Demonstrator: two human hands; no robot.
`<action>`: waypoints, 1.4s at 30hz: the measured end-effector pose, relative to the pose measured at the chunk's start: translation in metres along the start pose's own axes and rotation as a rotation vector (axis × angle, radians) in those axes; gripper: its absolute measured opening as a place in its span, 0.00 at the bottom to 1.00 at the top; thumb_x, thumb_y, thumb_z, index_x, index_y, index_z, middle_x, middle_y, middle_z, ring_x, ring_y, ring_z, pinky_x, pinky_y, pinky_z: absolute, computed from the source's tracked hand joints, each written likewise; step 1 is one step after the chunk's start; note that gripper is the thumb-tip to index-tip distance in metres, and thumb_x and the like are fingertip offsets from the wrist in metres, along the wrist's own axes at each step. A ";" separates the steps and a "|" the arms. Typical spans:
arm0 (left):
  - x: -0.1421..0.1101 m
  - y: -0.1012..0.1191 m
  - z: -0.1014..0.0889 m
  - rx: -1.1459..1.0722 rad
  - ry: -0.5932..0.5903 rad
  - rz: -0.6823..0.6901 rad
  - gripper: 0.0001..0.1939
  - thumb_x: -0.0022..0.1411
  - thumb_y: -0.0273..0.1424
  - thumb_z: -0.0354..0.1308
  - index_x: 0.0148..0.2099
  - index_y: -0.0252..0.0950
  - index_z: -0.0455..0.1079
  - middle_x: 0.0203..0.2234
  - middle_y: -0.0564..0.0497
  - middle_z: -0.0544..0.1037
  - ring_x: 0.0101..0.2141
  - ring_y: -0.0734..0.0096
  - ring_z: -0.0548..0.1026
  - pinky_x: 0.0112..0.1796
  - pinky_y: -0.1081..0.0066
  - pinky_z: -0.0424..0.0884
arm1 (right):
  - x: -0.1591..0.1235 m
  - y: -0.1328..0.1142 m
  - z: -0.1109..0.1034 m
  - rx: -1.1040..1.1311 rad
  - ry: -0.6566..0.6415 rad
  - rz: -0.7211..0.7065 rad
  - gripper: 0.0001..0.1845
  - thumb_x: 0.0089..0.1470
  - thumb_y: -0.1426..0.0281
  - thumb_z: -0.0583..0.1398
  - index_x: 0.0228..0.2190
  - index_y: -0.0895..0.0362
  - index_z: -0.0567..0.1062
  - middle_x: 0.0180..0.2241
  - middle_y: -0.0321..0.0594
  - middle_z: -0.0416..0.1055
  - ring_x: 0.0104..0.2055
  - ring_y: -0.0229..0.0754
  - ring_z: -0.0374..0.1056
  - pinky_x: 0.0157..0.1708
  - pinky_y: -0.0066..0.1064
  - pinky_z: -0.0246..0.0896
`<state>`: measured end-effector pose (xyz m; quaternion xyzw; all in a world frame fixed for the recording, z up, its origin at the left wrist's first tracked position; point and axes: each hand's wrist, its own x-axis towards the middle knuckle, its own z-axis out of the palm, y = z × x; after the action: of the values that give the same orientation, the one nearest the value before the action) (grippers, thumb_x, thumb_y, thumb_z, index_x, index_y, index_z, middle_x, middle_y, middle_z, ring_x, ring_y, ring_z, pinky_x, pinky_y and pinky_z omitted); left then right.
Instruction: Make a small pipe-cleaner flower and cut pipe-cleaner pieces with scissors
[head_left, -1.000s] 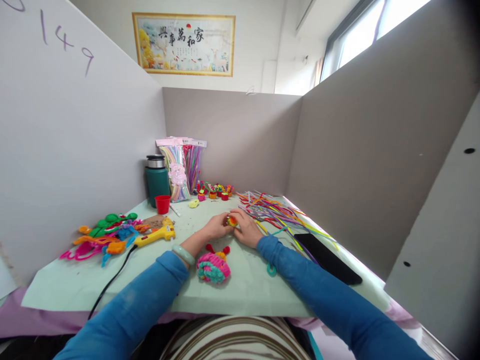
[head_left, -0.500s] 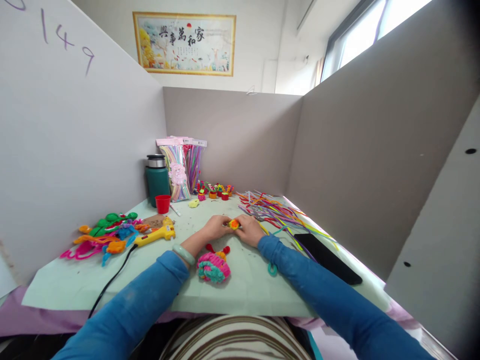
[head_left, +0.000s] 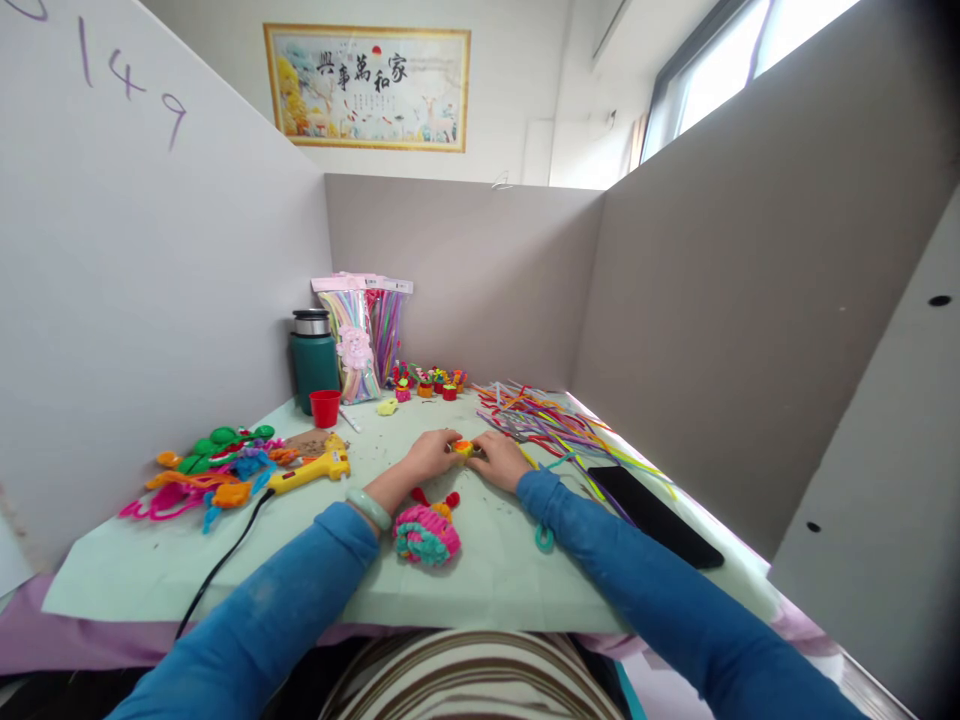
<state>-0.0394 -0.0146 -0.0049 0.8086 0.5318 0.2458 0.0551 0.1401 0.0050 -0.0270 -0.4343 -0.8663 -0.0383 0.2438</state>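
A small yellow and orange fuzzy piece (head_left: 463, 448), which looks like bent pipe cleaner, sits between my hands over the middle of the table. My left hand (head_left: 433, 456) pinches it from the left, fingers closed. From the right, my right hand (head_left: 499, 462) grips its other side with thumb and fingertips. Just in front of my left wrist lies a pink and teal pipe-cleaner figure (head_left: 427, 534) with orange and red parts on top. A teal curl (head_left: 544, 538) of pipe cleaner shows beside my right sleeve.
A yellow glue gun (head_left: 313, 470) with a black cord lies left, beside a colourful pipe-cleaner pile (head_left: 217, 475). Behind stand a red cup (head_left: 325, 408), a green bottle (head_left: 313, 362) and small finished pieces (head_left: 439, 382). Loose pipe cleaners (head_left: 547, 418) and a black phone-like slab (head_left: 654, 516) lie right.
The yellow and orange piece has been turned between my fingers, and its orange side shows more than a second ago. My right fingers have drawn back slightly from over it.
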 end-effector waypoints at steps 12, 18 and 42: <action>0.000 0.005 0.007 0.146 0.019 -0.032 0.13 0.55 0.35 0.56 0.41 0.36 0.77 0.35 0.44 0.80 0.36 0.62 0.75 0.40 0.70 0.66 | -0.001 -0.007 0.002 -0.077 0.018 -0.066 0.10 0.55 0.68 0.57 0.35 0.60 0.75 0.37 0.48 0.71 0.41 0.45 0.64 0.42 0.34 0.55; -0.001 0.002 0.006 0.191 0.085 0.129 0.16 0.58 0.29 0.54 0.49 0.36 0.72 0.44 0.43 0.77 0.47 0.60 0.71 0.49 0.65 0.62 | 0.001 0.000 0.006 -0.007 0.024 0.030 0.12 0.55 0.63 0.57 0.33 0.58 0.77 0.34 0.44 0.73 0.38 0.43 0.66 0.38 0.31 0.55; -0.004 0.007 0.007 0.159 -0.004 0.055 0.15 0.61 0.32 0.51 0.50 0.36 0.69 0.44 0.42 0.76 0.46 0.62 0.73 0.47 0.69 0.64 | 0.001 0.005 0.006 0.030 0.058 -0.009 0.09 0.55 0.69 0.58 0.36 0.58 0.76 0.36 0.44 0.73 0.40 0.42 0.66 0.40 0.30 0.58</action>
<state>-0.0314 -0.0199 -0.0094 0.8252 0.5271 0.2024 -0.0150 0.1405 0.0107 -0.0325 -0.4254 -0.8613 -0.0391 0.2752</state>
